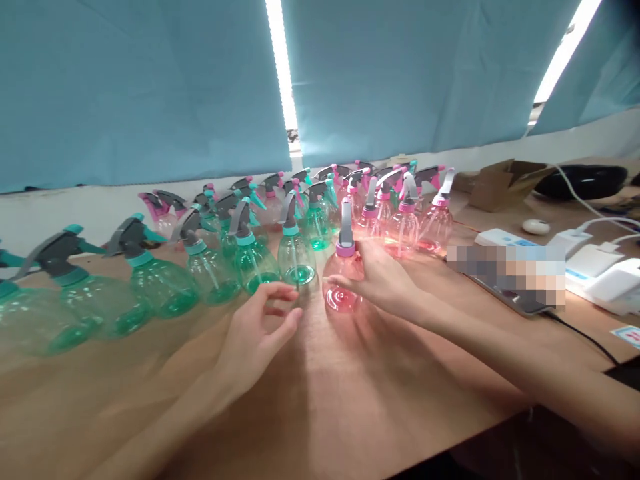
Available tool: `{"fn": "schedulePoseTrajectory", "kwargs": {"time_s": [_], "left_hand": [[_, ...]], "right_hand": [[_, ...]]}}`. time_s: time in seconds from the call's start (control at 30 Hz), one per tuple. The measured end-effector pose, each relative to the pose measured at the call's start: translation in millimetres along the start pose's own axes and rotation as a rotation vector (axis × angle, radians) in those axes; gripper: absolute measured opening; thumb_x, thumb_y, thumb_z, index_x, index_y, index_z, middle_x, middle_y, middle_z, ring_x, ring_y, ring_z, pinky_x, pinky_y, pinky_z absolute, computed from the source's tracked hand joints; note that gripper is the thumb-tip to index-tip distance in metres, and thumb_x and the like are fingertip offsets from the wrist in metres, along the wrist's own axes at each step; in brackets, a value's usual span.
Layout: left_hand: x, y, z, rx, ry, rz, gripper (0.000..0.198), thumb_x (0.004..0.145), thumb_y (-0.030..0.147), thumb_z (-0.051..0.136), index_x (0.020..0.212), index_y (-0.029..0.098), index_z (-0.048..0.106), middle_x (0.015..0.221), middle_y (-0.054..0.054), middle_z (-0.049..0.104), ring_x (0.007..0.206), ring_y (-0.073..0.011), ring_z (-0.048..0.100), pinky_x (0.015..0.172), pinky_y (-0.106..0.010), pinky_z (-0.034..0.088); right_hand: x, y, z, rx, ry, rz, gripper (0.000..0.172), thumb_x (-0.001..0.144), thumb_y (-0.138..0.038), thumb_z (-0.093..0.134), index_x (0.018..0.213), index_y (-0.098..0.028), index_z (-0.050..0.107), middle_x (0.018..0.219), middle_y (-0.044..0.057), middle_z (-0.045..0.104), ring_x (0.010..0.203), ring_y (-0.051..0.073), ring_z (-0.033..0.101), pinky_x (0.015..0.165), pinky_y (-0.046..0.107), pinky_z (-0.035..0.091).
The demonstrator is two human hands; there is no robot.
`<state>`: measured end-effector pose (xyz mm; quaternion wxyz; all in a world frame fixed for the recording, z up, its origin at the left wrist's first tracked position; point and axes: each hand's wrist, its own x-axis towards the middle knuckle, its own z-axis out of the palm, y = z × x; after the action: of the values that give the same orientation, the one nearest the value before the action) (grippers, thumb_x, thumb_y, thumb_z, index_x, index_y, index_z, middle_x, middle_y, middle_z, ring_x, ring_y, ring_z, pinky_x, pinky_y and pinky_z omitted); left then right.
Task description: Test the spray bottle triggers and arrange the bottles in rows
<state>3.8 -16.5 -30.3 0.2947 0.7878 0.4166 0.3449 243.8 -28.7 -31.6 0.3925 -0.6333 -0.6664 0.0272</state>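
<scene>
A pink spray bottle (343, 293) with a grey trigger head and a purple-pink collar stands upright on the wooden table. My right hand (387, 277) is closed around its right side, thumb across the front. Left of it, my left hand (265, 327) hovers with curled fingers apart and nothing between them. Just beyond that hand is a green spray bottle (297, 260) with a teal collar. More green spray bottles (167, 287) run in a row to the left. Pink spray bottles (403, 227) are grouped behind my right hand.
On the right lie a phone (520, 293) with a black cable, a white power strip (575, 273) with chargers, and a small white rounded object (536, 227). An open cardboard box (507, 183) sits farther back. The table's front edge (465, 440) slants across the lower right.
</scene>
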Motion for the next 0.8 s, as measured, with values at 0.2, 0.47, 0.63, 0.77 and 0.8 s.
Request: {"fn": "schedulePoseTrajectory", "kwargs": {"time_s": [0.2, 0.47, 0.63, 0.77, 0.8], "left_hand": [[21.0, 54.2, 26.1, -0.092, -0.055, 0.172, 0.069, 0.078, 0.035, 0.071, 0.137, 0.024, 0.037, 0.138, -0.011, 0.050, 0.130, -0.0269, 0.048, 0.101, -0.045, 0.048], [20.4, 62.1, 17.6, -0.145, -0.057, 0.128, 0.033, 0.084, 0.035, 0.063, 0.112, 0.020, 0.057, 0.097, -0.005, 0.064, 0.082, -0.0211, 0.064, 0.075, -0.038, 0.052], [12.2, 44.7, 10.8, -0.190, 0.056, 0.187, 0.034, 0.080, 0.018, 0.056, 0.113, 0.023, 0.059, 0.093, 0.000, 0.066, 0.079, -0.0172, 0.063, 0.077, -0.034, 0.052], [13.9, 37.6, 7.4, -0.235, 0.101, 0.209, 0.038, 0.076, 0.017, 0.056, 0.113, 0.022, 0.059, 0.096, -0.002, 0.065, 0.093, -0.0205, 0.064, 0.079, -0.034, 0.054], [15.4, 35.8, 6.7, -0.243, 0.109, 0.217, 0.037, 0.075, 0.017, 0.056, 0.112, 0.021, 0.058, 0.094, -0.002, 0.064, 0.098, -0.0219, 0.063, 0.079, -0.034, 0.054]], "right_hand": [[-48.2, -33.5, -8.8, -0.003, -0.070, 0.005, 0.054, 0.078, -0.056, 0.065, 0.117, -0.021, 0.053, 0.112, 0.012, 0.064, 0.102, 0.033, 0.063, 0.072, 0.042, 0.052], [-78.4, -63.1, 18.7, 0.072, -0.059, -0.157, 0.079, 0.073, -0.069, 0.067, 0.126, -0.016, 0.043, 0.111, 0.016, 0.064, 0.099, 0.034, 0.063, 0.074, 0.047, 0.055], [-81.0, -61.6, 29.5, 0.179, -0.125, -0.292, 0.090, 0.074, -0.067, 0.069, 0.140, -0.020, 0.029, 0.122, 0.015, 0.061, 0.108, 0.033, 0.061, 0.086, 0.050, 0.054], [-67.6, -34.7, 32.1, 0.232, -0.235, -0.489, 0.094, 0.077, -0.067, 0.066, 0.146, -0.022, 0.022, 0.134, 0.017, 0.054, 0.121, 0.033, 0.054, 0.099, 0.052, 0.047], [-63.0, -24.8, 32.1, 0.221, -0.259, -0.528, 0.092, 0.081, -0.066, 0.063, 0.148, -0.022, 0.019, 0.135, 0.018, 0.054, 0.120, 0.033, 0.055, 0.099, 0.053, 0.047]]}}
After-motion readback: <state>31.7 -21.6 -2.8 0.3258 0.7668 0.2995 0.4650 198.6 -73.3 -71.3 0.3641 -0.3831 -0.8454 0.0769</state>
